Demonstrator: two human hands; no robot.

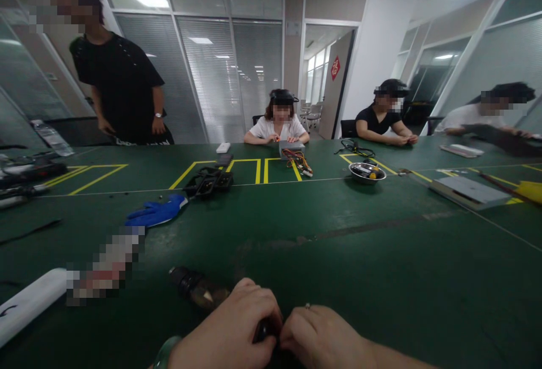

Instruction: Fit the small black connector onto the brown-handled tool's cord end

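Hands at bottom centre of tabletop point(381, 256), close together; left hand point(237, 321) curled, fingers closed around small dark object point(263, 330), mostly hidden; right hand point(319, 332) curled beside it, fingertips near the object, whether it grips anything can't tell; dark bottle-like item point(199, 289) lies on tabletop just beyond left hand; blue glove point(156, 212) farther off to the left, black frame-like parts point(208, 181) beyond it; metal bowl point(367, 173) with small items farther off to the right; person across handles grey box point(291, 148) with coloured wires
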